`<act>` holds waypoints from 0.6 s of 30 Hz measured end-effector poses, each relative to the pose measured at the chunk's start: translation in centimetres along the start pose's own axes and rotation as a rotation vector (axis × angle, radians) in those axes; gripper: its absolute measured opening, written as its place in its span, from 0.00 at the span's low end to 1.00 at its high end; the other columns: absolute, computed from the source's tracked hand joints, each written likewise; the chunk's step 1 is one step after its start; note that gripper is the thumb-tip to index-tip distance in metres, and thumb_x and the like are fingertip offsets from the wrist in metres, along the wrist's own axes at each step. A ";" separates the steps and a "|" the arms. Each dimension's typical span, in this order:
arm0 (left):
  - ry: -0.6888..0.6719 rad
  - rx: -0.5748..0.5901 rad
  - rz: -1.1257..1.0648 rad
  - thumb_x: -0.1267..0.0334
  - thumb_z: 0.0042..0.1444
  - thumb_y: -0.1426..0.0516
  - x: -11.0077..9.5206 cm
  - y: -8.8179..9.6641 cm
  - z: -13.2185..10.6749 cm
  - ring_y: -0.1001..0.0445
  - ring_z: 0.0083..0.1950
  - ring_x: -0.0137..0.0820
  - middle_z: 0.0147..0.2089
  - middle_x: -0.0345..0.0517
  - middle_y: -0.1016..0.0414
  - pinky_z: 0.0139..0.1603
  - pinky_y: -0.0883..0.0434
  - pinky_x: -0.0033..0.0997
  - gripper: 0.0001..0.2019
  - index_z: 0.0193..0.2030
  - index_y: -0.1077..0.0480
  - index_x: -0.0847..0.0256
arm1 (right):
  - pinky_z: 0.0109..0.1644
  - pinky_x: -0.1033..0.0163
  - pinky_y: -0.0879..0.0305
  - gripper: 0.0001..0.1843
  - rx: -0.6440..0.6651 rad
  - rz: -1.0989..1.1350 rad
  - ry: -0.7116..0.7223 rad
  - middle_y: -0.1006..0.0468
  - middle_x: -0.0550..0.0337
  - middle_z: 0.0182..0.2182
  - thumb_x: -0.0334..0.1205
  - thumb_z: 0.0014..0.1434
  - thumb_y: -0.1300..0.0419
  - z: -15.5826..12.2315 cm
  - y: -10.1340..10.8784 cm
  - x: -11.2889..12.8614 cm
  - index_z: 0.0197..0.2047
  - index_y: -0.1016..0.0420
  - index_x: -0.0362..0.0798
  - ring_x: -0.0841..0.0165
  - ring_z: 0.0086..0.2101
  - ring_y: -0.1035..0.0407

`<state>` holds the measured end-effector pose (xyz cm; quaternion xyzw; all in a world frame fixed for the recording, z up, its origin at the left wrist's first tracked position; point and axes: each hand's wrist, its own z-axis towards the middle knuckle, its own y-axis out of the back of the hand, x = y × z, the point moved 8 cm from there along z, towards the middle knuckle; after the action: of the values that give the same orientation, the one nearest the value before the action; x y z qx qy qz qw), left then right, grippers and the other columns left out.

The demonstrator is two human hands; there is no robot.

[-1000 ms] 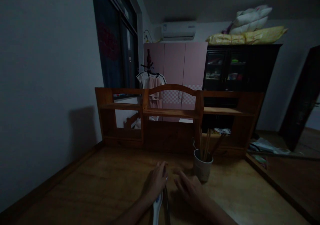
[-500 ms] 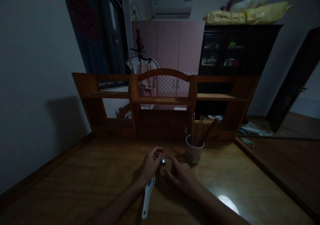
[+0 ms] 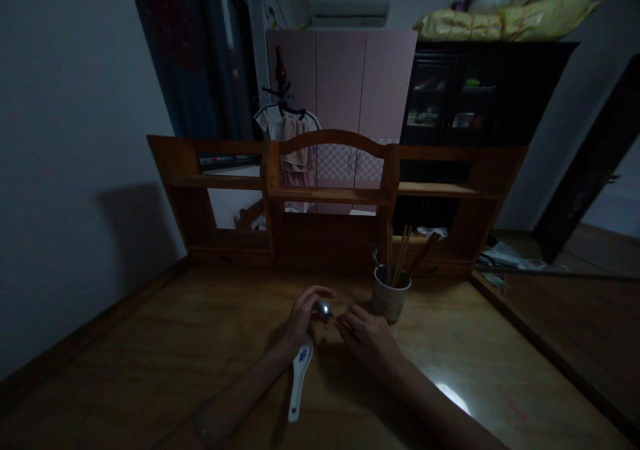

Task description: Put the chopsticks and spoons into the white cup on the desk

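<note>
A metal spoon (image 3: 324,309) is held over the table, its shiny bowl turned to the left. My right hand (image 3: 369,335) is closed around its handle, which the fingers mostly hide. Around the bowl, my left hand (image 3: 301,315) is cupped with its fingers apart and extended over the top; whether it touches the metal I cannot tell. A white ceramic soup spoon (image 3: 299,380) with a blue pattern lies on the table beside my left wrist, handle toward me.
A light-coloured cup (image 3: 391,302) holding chopsticks (image 3: 401,257) and another spoon stands just beyond my right hand. Behind it, a wooden shelf unit (image 3: 327,200) runs along the back of the wooden table (image 3: 200,343). A wall rises at the left.
My right hand has closed on the metal spoon's handle. My left fingers have opened around the bowl, which now shows more fully. The view has shifted slightly.
</note>
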<state>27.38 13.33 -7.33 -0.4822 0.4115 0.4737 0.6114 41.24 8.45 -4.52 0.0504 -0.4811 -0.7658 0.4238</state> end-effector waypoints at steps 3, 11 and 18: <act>0.028 0.020 -0.128 0.55 0.56 0.44 0.2 -0.3 -0.1 0.31 0.30 0.28 0.37 0.47 0.28 0.23 0.31 0.24 0.13 0.36 0.27 0.65 | 0.34 0.67 0.44 0.09 -0.037 0.010 -0.014 0.30 0.59 0.34 0.38 0.68 0.49 -0.1 0.2 0.1 0.36 0.31 0.48 0.71 0.30 0.33; 0.147 0.076 -0.380 0.52 0.53 0.38 0.6 -1.4 0.0 0.28 0.35 0.30 0.37 0.46 0.28 0.32 0.29 0.27 0.15 0.35 0.28 0.65 | 0.34 0.67 0.43 0.08 -0.146 0.053 -0.110 0.31 0.58 0.34 0.37 0.67 0.49 -0.2 0.8 -1.1 0.35 0.33 0.48 0.69 0.31 0.34; 0.126 0.076 -0.304 0.52 0.51 0.37 0.8 -1.4 -0.2 0.32 0.22 0.24 0.29 0.43 0.28 0.21 0.35 0.23 0.16 0.32 0.31 0.65 | 0.33 0.68 0.41 0.05 -0.118 0.172 -0.009 0.28 0.60 0.34 0.38 0.67 0.48 -0.1 1.2 0.6 0.40 0.32 0.49 0.70 0.31 0.33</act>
<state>28.90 13.20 -7.84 -0.5441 0.3892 0.3286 0.6667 41.62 7.78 -3.43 -0.0194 -0.4397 -0.7537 0.4880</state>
